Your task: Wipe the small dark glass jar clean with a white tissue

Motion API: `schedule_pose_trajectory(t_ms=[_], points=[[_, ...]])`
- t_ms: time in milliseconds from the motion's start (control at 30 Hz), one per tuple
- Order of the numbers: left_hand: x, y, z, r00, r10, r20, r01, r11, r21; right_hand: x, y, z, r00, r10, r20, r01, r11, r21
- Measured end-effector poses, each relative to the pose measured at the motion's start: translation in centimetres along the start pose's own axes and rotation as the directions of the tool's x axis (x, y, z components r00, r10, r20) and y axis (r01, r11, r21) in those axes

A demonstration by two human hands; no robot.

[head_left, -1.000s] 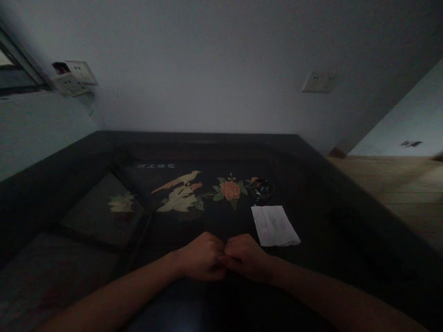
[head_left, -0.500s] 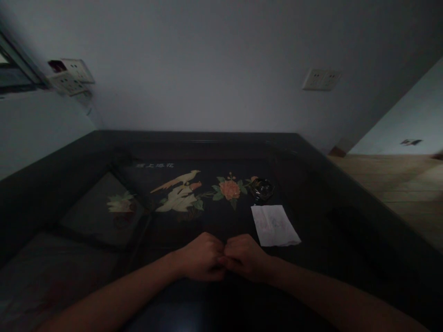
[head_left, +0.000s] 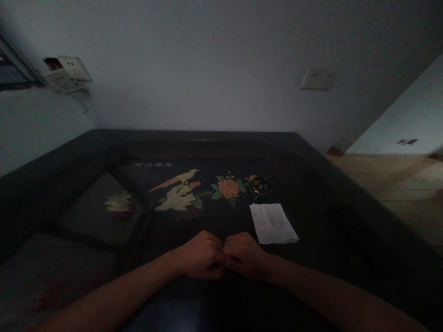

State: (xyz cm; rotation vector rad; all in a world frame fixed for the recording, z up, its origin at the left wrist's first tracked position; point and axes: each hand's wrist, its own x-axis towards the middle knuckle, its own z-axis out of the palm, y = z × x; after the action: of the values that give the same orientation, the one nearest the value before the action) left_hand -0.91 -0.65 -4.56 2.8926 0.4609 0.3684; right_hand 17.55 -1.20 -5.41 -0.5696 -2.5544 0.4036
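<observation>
My left hand (head_left: 204, 255) and my right hand (head_left: 247, 256) are both curled into fists, knuckles meeting at the near side of the dark table (head_left: 207, 235). No object shows between them, though the insides of the fists are hidden. Just beyond my right hand lies a white sheet of paper (head_left: 274, 224), flat and a little creased, with faint marks on it. Behind the paper sits a dark, shiny round dish (head_left: 260, 188), perhaps glass.
The tabletop bears a bird picture (head_left: 178, 196) and an orange flower picture (head_left: 228, 188). Behind the table rises a pale wall (head_left: 194, 69) with a socket plate (head_left: 319, 79); more sockets (head_left: 74, 68) are at the left corner. Wooden floor (head_left: 398, 177) shows at right.
The whole view has shifted very slightly. My fists stay pressed together in the same place, and the paper and dish have not moved on the table.
</observation>
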Motion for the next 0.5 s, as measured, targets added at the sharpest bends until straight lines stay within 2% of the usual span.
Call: schedule_pose_trajectory(t_ms=[200,500], points=[[0.04,-0.02,-0.10,1.000,0.011,0.026,-0.011,1.000,0.009,0.20,-0.18,-0.08,0.999,-0.009,-0.044,0.008,1.000,-0.026],[0.06,0.11,-0.21,1.000,-0.010,0.023,0.010,1.000,-0.006,0.22,-0.28,-0.18,1.000,0.012,0.001,-0.012,1.000,-0.010]])
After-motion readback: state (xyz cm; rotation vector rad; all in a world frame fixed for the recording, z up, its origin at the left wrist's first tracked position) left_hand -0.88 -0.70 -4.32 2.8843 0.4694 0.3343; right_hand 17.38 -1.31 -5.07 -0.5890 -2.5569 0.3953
